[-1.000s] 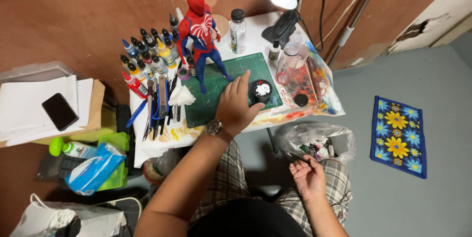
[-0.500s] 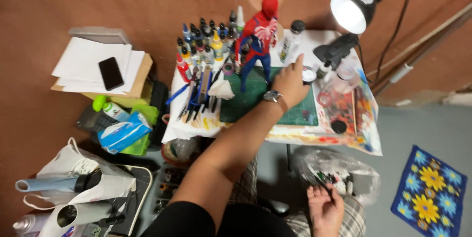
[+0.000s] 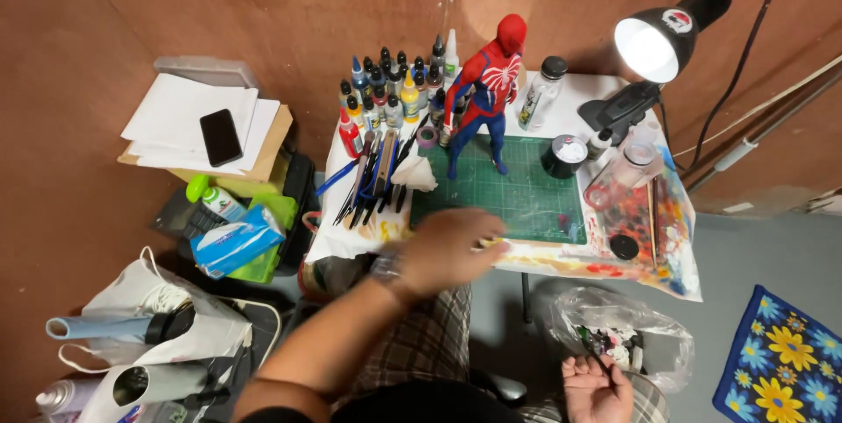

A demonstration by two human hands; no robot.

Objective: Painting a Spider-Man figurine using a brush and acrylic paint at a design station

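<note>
Our left hand [image 3: 447, 252] lies blurred over the near edge of the bench [image 3: 579, 94], fingers loosely curled and pointing toward three o'clock, just at the front edge of the green mat [image 3: 517, 199]. We cannot tell whether it holds anything; nothing shows in it. Our right hand [image 3: 596, 388] rests low by the knee, palm up and fingers apart, with a thin dark stick [image 3: 595, 354] lying across its fingertips. At twelve o'clock from that hand, and touching it, sits a clear bag [image 3: 614, 322] with small paint-stained bits inside.

On the mat, at twelve o'clock from our left hand, a red and blue figure [image 3: 482, 94] stands upright on the far edge. At two o'clock from the left hand a black jar [image 3: 563, 156] stands at the mat's far right corner, and at three o'clock a paint-smeared sheet [image 3: 653, 221] covers the bench's right side, with a small black cap [image 3: 624, 247] on it. At eleven o'clock lie brushes [image 3: 373, 177] in a bundle, with a crumpled tissue [image 3: 414, 173] beside them. Behind these stand rows of paint bottles [image 3: 390, 89]. A lit lamp [image 3: 658, 37] leans over the bench's right rear corner.

Left of the bench, at ten o'clock, a phone [image 3: 220, 137] lies on stacked papers [image 3: 175, 116]. On the floor at four o'clock lies a flowered rug [image 3: 781, 362].
</note>
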